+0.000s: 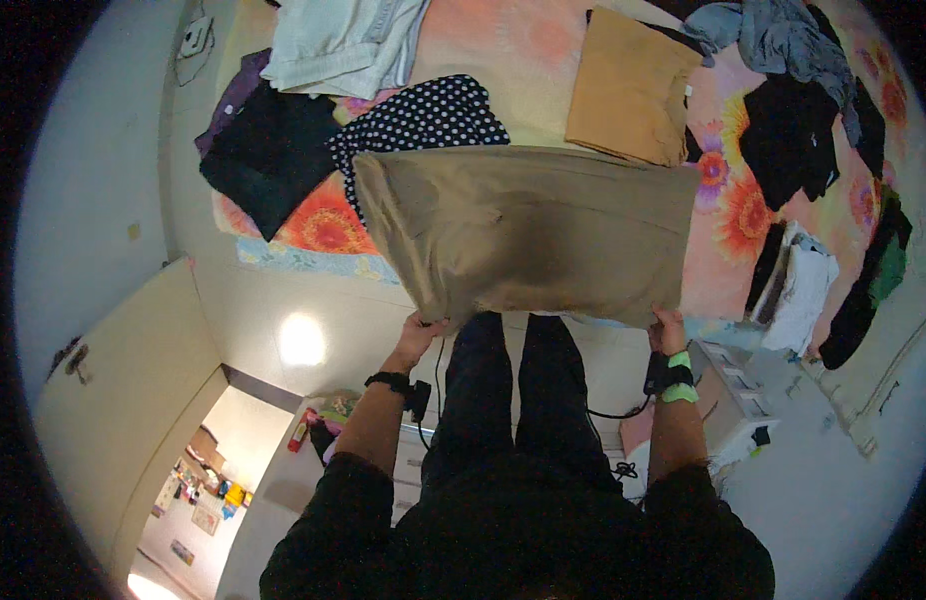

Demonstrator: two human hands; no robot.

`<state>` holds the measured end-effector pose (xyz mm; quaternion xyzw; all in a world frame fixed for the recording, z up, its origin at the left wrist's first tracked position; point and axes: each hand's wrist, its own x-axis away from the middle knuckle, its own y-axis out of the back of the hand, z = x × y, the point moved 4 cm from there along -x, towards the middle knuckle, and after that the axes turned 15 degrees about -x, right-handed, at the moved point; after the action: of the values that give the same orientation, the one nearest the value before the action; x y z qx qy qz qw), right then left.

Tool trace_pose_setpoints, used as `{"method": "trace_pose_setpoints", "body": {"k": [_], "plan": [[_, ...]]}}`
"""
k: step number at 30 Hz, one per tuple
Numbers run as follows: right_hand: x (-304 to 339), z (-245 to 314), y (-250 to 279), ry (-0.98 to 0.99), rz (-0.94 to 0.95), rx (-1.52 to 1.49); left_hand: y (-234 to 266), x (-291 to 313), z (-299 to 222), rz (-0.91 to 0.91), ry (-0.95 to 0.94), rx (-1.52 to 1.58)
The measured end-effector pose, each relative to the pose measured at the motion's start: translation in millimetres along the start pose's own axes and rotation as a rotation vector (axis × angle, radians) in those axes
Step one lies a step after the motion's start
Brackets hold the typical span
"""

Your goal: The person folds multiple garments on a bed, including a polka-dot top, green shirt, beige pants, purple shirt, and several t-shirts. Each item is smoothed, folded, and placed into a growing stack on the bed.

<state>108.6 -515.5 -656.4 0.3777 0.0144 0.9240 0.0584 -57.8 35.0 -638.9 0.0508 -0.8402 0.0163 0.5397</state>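
Note:
A wide khaki-brown garment (543, 215) is spread between my hands, its far part lying on the bed and its near edge at the bed's front. Whether it is trousers or another piece of clothing I cannot tell. My left hand (420, 338) is closed on its near left corner, and my right hand (668, 330) pinches the near right corner. Past its far left side lies a black cloth with white polka dots (423, 120), partly covered by the garment. A folded tan garment (631, 90) rests just beyond its far right edge.
The flowered bedspread (728, 215) carries black clothes (268, 150) at left, pale folded trousers (338, 45) at the back, and grey cloth (783, 40) with dark clothes at right. White folded clothes (798, 280) lie near the right edge. A door (113, 380) stands at left.

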Motion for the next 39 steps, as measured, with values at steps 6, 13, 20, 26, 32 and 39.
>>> {"method": "trace_pose_setpoints", "body": {"k": [6, 13, 20, 26, 32, 39], "plan": [[7, 33, -22, -0.176, -0.132, -0.178, 27, 33, -39, -0.128, 0.047, 0.049], [-26, 87, -37, -0.050, -0.016, -0.229, 49, 33, -159, -0.238, -0.216, 0.294], [-56, 96, -45, -0.348, -0.031, -0.267, 43, -37, -220, -0.043, -0.290, 0.388], [-37, 107, -56, -0.226, 0.229, -0.218, 54, -44, -219, -0.319, -0.494, -0.052], [-29, 109, -57, 0.144, 0.266, -0.006, 54, -2, -159, -0.852, -0.491, -0.373], [-56, 116, -51, -0.021, -0.007, -0.050, 46, 5, -120, -1.057, -0.583, -0.826]]}}
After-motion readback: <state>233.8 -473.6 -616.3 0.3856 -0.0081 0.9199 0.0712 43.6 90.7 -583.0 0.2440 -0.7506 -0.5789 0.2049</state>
